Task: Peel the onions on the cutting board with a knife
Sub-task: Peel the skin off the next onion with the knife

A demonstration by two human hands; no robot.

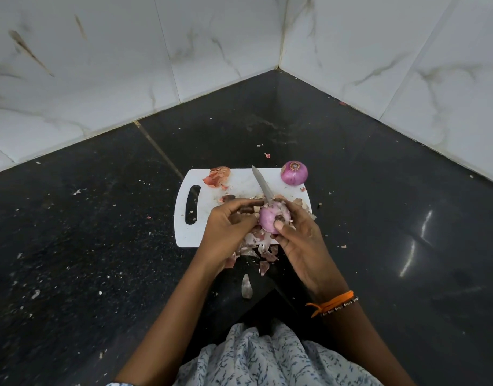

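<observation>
With the left hand [228, 221] and right hand [298, 232] both closed around the onion [269, 218], keep the knife [262, 183] shallow, lifting only the loosened skin.

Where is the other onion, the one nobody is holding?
In the head view, the loose red onion sits at the far right corner of the white cutting board, right of the knife blade tip and beyond the right hand.

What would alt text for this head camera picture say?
Two bare hands hold a partly peeled purple onion over a white cutting board on a dark floor, with a knife pointing away. Another onion sits at the board's far right corner; peels lie scattered.
</observation>
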